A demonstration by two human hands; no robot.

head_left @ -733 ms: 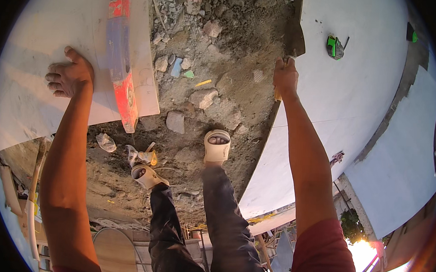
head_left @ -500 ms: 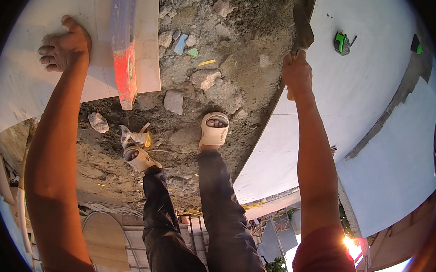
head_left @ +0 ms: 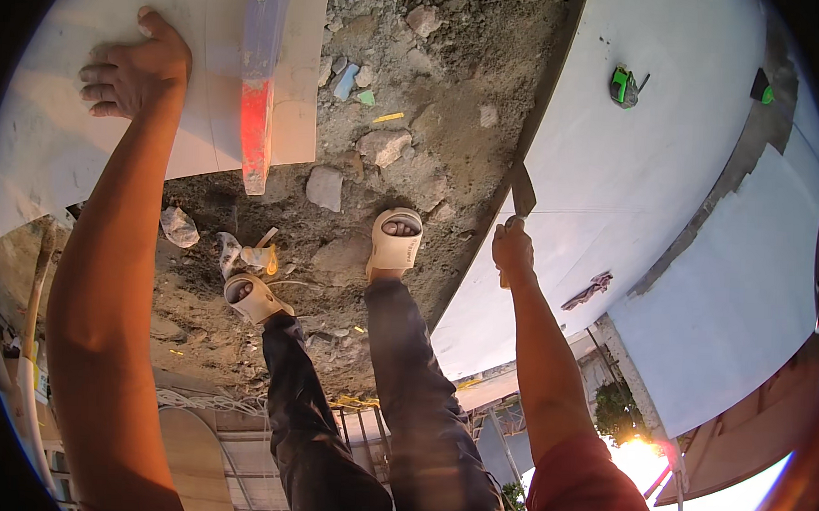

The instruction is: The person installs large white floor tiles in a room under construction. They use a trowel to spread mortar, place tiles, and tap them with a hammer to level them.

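Observation:
My left hand [head_left: 142, 66] lies flat with fingers spread on a pale board [head_left: 204, 146] at the left. To its right a long bar [head_left: 256, 112], blue above and red at its near end, rests on the same board. My right hand [head_left: 513, 249] is closed round the pale handle of a flat-bladed tool that looks like a handsaw [head_left: 524, 189]. Its dark blade points away from me at the left edge of a large white board [head_left: 633, 165], near a thin line across it. The blade's teeth, if any, cannot be made out.
A green and black tape measure [head_left: 623, 87] and a crumpled dark cloth [head_left: 588, 291] lie on the white board. Between the boards is rough soil with stones [head_left: 325, 188], a yellow stick [head_left: 388, 118] and plastic scraps [head_left: 260, 256]. My feet stand there in beige clogs [head_left: 395, 241].
My right hand and the tool have come nearer to me along the white board's edge. My left hand stays flat on the left board. The view has shifted slightly.

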